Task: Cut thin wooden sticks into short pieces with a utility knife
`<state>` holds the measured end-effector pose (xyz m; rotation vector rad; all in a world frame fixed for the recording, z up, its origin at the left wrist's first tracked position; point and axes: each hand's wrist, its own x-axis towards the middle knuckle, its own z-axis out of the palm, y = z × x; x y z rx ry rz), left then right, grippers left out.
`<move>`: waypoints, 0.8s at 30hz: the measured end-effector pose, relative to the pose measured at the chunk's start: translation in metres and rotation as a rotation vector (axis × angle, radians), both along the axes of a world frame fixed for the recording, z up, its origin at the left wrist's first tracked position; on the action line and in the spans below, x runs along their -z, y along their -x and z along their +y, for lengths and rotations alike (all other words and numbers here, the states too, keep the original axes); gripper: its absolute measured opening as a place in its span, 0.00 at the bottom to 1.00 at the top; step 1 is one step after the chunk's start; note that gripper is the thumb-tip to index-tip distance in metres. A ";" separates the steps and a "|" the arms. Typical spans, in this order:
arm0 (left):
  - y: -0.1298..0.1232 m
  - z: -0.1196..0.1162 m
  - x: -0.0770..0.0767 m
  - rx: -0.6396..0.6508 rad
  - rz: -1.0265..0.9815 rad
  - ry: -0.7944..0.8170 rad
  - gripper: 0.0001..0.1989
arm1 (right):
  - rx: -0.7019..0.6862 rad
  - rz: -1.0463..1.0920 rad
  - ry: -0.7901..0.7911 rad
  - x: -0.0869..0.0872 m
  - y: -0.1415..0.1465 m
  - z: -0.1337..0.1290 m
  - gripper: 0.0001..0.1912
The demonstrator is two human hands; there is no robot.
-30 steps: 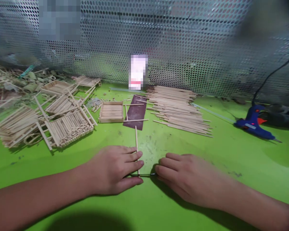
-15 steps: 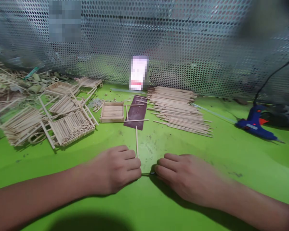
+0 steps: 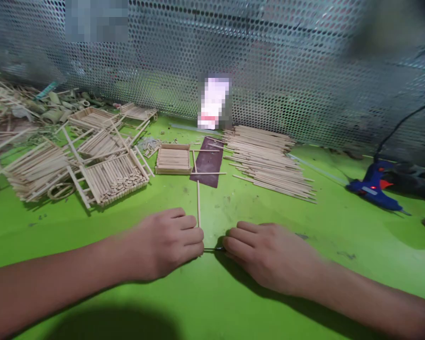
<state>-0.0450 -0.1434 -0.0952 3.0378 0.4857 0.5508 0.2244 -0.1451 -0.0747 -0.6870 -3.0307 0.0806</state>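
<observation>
The green workbench runs back to a perforated metal screen. At left lie assembled wooden stick frames; at right, a pile of loose wooden sticks, then a blue hot glue gun. Mid-bench, a small stick tray sits beside a dark mat.

Operation in view: both hands work close together on the near bench. The left hand is narrow, its fingers closed over the near end of a long wooden stick, which runs toward the mat. The right hand is also narrow, its fingertips at one end of a thin dark rod lying crosswise to the stick.

The left fingers hide the junction of stick and rod, so neither hand's hold can be confirmed — nor can the rod's material be made out.
</observation>
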 end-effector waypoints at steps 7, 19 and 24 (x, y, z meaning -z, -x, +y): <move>0.005 -0.003 0.006 -0.129 -0.109 0.064 0.16 | 0.040 -0.006 -0.084 0.001 -0.009 -0.006 0.06; 0.004 0.004 0.006 -0.095 0.089 0.340 0.24 | 0.018 -0.001 -0.043 0.004 -0.018 -0.005 0.07; 0.005 0.005 0.005 -0.091 0.081 0.333 0.23 | 0.010 0.014 -0.048 0.004 -0.017 -0.005 0.07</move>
